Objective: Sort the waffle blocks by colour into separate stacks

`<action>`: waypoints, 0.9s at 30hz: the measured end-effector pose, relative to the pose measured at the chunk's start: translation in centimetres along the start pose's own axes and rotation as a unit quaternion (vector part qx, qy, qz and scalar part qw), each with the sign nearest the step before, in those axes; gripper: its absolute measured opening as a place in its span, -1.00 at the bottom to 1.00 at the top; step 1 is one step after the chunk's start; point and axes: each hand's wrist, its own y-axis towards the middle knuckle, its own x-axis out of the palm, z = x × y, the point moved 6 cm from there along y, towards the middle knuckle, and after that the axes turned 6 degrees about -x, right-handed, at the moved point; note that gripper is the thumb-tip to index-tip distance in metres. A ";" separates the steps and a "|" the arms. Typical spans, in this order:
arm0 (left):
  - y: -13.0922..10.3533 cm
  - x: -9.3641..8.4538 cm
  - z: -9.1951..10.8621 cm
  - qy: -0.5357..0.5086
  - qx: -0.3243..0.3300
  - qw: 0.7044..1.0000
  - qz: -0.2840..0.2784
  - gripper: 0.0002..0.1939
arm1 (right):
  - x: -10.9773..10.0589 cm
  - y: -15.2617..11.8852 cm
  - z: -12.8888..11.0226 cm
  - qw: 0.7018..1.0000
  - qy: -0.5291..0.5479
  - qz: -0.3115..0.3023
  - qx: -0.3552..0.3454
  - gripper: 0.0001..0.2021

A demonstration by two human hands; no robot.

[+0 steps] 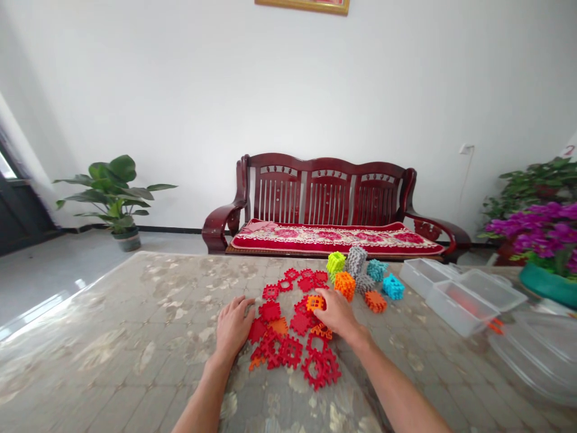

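Observation:
My right hand (337, 314) pinches an orange notched-edge tile (314, 303) with square holes, held over the loose red tiles. My left hand (234, 325) lies on the table at the left edge of the pile, fingers stretched out, beside a solid red tile (270, 311). Several red interlocking tiles are spread between my hands, some solid and some with cut-out centres, such as the red window-shaped tile (291, 351). A few orange ones lie among them, including an orange tile (278, 325) partly covered by red. Another orange tile (321, 331) lies just below my right fingers.
Stacked tiles stand behind my right hand: green (336, 264), grey (357, 262), orange (345, 286) and blue (393, 287). Clear plastic boxes (460, 310) and a clear lid (541, 349) lie at the right, near purple flowers (541, 231). A wooden bench (327, 189) stands beyond the table.

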 end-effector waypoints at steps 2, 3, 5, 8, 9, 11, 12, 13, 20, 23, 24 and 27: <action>0.0 0.0 0.0 0.000 0.001 1.000 0.001 -0.63 | -0.6 0.0 -0.2 0.999 0.019 0.024 -0.018 -0.53; 0.0 0.1 0.0 0.000 0.000 1.000 0.003 -0.63 | -1.2 0.1 0.0 0.998 0.031 0.042 -0.028 -0.53; 0.0 0.1 -0.1 0.001 0.001 1.000 0.003 -0.63 | -2.8 0.4 0.8 0.994 0.051 0.083 -0.040 -0.51; 0.0 0.2 -0.1 0.002 0.004 1.000 0.004 -0.63 | -5.8 1.2 4.1 0.988 0.064 0.135 -0.023 -0.50; 0.1 0.3 -0.1 0.002 0.004 1.000 0.004 -0.64 | -6.7 1.6 5.4 0.987 0.070 0.141 -0.011 -0.49; 0.1 0.3 -0.2 0.003 0.005 1.000 0.003 -0.63 | -7.7 2.3 8.0 0.986 0.104 0.129 0.002 -0.44; 0.1 0.4 -0.3 0.002 0.005 1.000 0.003 -0.63 | -7.9 2.7 9.1 0.985 0.127 0.113 0.007 -0.42; 0.1 0.4 -0.3 0.000 0.006 1.000 0.004 -0.63 | -7.9 3.0 10.0 0.984 0.146 0.098 0.012 -0.40; 0.1 0.1 -0.2 -0.003 0.004 1.000 0.007 -0.64 | -6.7 3.7 12.1 0.975 0.211 0.064 0.025 -0.36; 0.1 0.2 -0.2 0.006 0.001 1.000 0.006 -0.63 | -6.3 3.5 12.2 0.970 0.229 0.072 0.027 -0.37; 0.1 0.2 -0.2 0.007 0.001 1.000 0.006 -0.63 | -6.3 3.5 12.2 0.969 0.235 0.071 0.028 -0.37; 0.1 0.3 -0.2 0.005 0.002 1.000 0.005 -0.63 | -6.7 3.3 11.8 0.972 0.219 0.078 0.029 -0.40</action>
